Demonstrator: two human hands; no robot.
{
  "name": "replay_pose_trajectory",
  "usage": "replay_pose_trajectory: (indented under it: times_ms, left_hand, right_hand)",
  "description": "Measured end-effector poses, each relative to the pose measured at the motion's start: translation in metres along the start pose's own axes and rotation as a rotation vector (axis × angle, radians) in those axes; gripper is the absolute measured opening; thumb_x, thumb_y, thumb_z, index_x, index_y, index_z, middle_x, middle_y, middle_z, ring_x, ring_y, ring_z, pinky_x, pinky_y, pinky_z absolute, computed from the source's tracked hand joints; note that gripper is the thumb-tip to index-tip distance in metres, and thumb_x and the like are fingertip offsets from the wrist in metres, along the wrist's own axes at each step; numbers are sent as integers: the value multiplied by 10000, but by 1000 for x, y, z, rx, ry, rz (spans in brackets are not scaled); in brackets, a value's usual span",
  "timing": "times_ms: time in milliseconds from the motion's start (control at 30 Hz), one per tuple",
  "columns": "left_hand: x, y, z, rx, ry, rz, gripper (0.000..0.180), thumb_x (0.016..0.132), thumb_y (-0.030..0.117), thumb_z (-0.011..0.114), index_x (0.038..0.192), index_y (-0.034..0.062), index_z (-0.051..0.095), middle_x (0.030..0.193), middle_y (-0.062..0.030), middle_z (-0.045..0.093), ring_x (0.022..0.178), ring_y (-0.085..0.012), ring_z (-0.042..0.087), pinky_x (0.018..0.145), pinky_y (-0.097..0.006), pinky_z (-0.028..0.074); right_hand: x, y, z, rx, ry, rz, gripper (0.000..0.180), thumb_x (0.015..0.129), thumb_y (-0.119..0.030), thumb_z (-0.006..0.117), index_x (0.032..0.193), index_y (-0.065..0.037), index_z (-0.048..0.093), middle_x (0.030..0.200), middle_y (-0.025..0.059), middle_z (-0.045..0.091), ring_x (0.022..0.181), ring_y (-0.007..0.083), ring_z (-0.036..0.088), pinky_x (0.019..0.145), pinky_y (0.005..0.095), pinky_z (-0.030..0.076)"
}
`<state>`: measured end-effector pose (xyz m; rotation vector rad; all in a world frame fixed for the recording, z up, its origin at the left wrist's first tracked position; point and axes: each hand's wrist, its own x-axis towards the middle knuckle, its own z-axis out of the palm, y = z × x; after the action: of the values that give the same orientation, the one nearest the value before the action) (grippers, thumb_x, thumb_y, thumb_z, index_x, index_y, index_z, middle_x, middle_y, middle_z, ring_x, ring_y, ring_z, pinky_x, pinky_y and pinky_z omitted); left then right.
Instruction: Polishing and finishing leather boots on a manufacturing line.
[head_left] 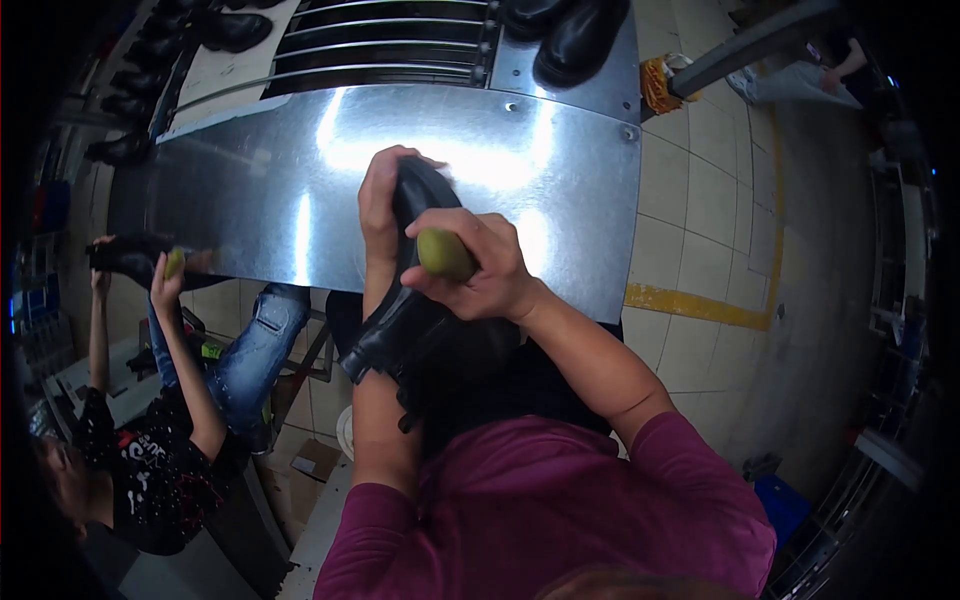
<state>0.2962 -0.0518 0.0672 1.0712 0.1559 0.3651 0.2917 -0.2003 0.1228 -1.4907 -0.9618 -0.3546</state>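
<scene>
A black boot [430,330] is held over the near edge of the shiny metal table [260,200], its toe pointing away and its shaft toward my lap. My left hand [379,205] grips it round the toe end from the left, and the boot passes above my left forearm. In my right hand [500,262], closed fingers hold a rounded olive-green piece [443,254], perhaps a pad or a handle. It sits over the middle of the boot; whether it touches the leather I cannot tell.
Metal rollers [385,45] run beyond the table. Black boots [582,45] stand at the far right, and several more shoes [140,85] line the far left. On my left a co-worker [150,470] holds another black boot [135,257]. A post [745,50] rises at the right.
</scene>
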Motion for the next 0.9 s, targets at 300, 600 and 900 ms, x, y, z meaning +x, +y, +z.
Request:
replay_pose_trajectory:
  times_ms: [300,600,900]
  left_hand:
    - [8,4,-12,168,-55,-79,341,1048,273,552,1067,-31,706,802,-19,672,726,-76,594,703,-213,469]
    - [9,-2,-10,124,-39,-56,410,1085,296,478,1028,-38,707,833,-42,694,754,-86,616,733,-236,488]
    - [9,0,-10,93,-40,-110,487,1119,313,375,1031,-38,700,888,-74,704,815,-130,642,795,-270,505]
  right_hand:
    - [29,-9,-25,551,439,783,210,1028,-241,593,1101,-47,558,625,39,517,472,115,474,456,262,402]
    - [37,5,9,552,510,860,189,994,-224,680,1053,-87,563,622,-9,469,468,85,441,451,241,381]
    - [76,37,21,485,411,787,180,976,-192,698,1010,-90,553,620,-34,454,449,61,413,432,219,358]
